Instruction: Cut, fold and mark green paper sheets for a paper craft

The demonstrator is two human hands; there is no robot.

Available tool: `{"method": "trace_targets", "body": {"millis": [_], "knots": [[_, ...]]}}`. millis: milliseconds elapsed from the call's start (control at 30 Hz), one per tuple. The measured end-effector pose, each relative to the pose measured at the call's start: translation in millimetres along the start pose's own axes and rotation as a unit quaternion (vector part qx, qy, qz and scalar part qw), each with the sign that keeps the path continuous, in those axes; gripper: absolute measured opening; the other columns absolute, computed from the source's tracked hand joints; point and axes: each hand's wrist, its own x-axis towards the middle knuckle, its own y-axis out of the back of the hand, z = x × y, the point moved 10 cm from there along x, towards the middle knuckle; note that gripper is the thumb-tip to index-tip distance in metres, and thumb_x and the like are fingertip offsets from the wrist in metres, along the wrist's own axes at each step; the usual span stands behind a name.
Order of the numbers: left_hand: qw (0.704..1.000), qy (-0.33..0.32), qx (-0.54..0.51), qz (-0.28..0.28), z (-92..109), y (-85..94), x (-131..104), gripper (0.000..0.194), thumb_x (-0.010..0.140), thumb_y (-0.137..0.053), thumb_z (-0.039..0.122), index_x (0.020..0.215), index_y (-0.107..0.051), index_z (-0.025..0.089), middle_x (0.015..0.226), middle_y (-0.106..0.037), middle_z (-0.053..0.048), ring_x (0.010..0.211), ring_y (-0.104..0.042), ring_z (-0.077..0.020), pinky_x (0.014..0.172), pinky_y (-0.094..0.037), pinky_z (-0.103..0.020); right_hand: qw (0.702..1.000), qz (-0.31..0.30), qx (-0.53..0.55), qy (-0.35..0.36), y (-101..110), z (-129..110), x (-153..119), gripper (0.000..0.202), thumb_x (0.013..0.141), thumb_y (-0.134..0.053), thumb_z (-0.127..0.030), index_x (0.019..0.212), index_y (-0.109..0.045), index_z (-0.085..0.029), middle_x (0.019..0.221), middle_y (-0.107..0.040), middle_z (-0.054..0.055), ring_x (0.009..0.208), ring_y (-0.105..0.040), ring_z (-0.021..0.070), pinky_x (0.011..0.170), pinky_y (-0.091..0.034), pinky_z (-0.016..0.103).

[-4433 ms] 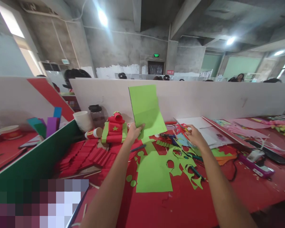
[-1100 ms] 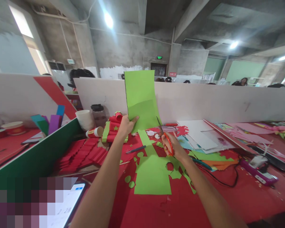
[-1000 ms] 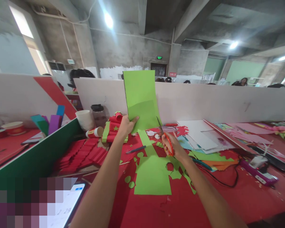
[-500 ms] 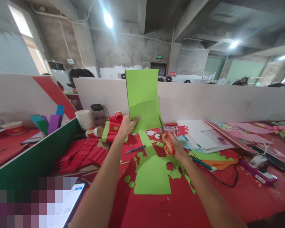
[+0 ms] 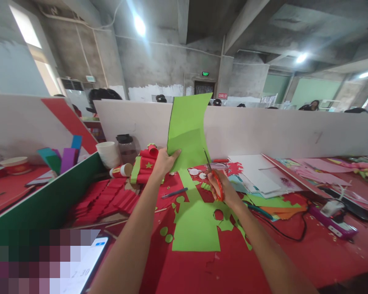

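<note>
Lime-green, one sheet (image 5: 188, 126) is pinched in your left hand (image 5: 167, 160); your right hand (image 5: 227, 188) grips one pair of orange-handled scissors (image 5: 216, 179); two green discs (image 5: 163, 231) lie side by side.

Paper sheet (image 5: 187, 122): lime green. Scissors handles (image 5: 220, 185): orange-red. Tabletop (image 5: 233, 269): red. Side partition (image 5: 33, 200): dark green. Paper model (image 5: 147, 175): red, yellow-green star (image 5: 149, 165). Power strip (image 5: 333, 219): purple.

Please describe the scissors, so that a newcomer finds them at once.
Below the long white partition, find the red table. Over it, the right hand holds the scissors, just right of the raised green sheet. Orange-red handles and dark upward-pointing blades distinguish them from the white papers nearby.
</note>
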Motion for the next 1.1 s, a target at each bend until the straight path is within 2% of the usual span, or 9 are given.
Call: {"method": "trace_targets", "body": {"millis": [100, 233, 500, 667, 867, 1100], "knots": [[1.0, 0.006, 0.008, 0.005, -2, 0.7, 1, 0.033, 0.081, -0.07, 0.03, 0.107, -0.069, 0.01, 0.112, -0.071, -0.015, 0.093, -0.07, -0.0246, 0.083, -0.057, -0.035, 1.0, 0.004, -0.018, -0.01, 0, -5, -3, 0.045, 0.083, -0.054, -0.066, 0.102, -0.054, -0.025, 0.053, -0.043, -0.007, 0.033, -0.039, 0.0095, 0.03, -0.037, 0.021], [1.0, -0.001, 0.027, 0.003, 1, 0.8, 1, 0.034, 0.082, -0.069, 0.029, 0.109, -0.068, 0.009, 0.111, -0.071, -0.015, 0.091, -0.07, -0.0238, 0.082, -0.057, -0.035, 1.0, -0.006, -0.021, -0.003, -1, -12, -7, 0.042, 0.085, -0.053, -0.065, 0.098, -0.056, -0.025, 0.057, -0.047, -0.005, 0.036, -0.043, 0.01, 0.033, -0.038, 0.022], [0.999, 0.007, 0.042, -0.028, 3, -5.3, -2, 0.036, 0.082, -0.068, 0.03, 0.11, -0.067, 0.007, 0.109, -0.072, -0.016, 0.087, -0.07, -0.0238, 0.076, -0.058, -0.035, 1.0, 0.015, -0.02, -0.011, 7, 15, 9, 0.053, 0.081, -0.051, -0.072, 0.103, -0.053, -0.024, 0.052, -0.046, -0.007, 0.031, -0.043, 0.0101, 0.028, -0.035, 0.022], [0.999, -0.004, 0.013, -0.034, 4, -7.6, -1, 0.035, 0.081, -0.07, 0.03, 0.108, -0.068, 0.009, 0.112, -0.072, -0.015, 0.09, -0.07, -0.0238, 0.079, -0.058, -0.035, 1.0, 0.003, -0.019, 0.001, 6, 12, 7, 0.053, 0.082, -0.051, -0.071, 0.102, -0.051, -0.022, 0.054, -0.049, -0.007, 0.03, -0.044, 0.0086, 0.027, -0.034, 0.019], [0.999, -0.008, 0.026, -0.026, 6, -6.3, -1, 0.033, 0.08, -0.07, 0.03, 0.107, -0.07, 0.01, 0.111, -0.072, -0.014, 0.092, -0.07, -0.0243, 0.08, -0.058, -0.035, 1.0, 0.005, -0.019, -0.002, 5, 9, 8, 0.054, 0.081, -0.05, -0.072, 0.102, -0.052, -0.023, 0.051, -0.049, -0.007, 0.029, -0.044, 0.01, 0.027, -0.034, 0.021], [0.999, 0.002, 0.026, -0.028, 1, -7.0, -2, 0.034, 0.08, -0.07, 0.034, 0.104, -0.07, 0.01, 0.106, -0.073, -0.013, 0.085, -0.07, -0.0237, 0.075, -0.058, -0.035, 0.999, 0.007, -0.04, 0.001, 5, 6, 6, 0.053, 0.083, -0.049, -0.072, 0.103, -0.054, -0.023, 0.048, -0.047, -0.007, 0.03, -0.045, 0.0111, 0.028, -0.034, 0.021]]}}
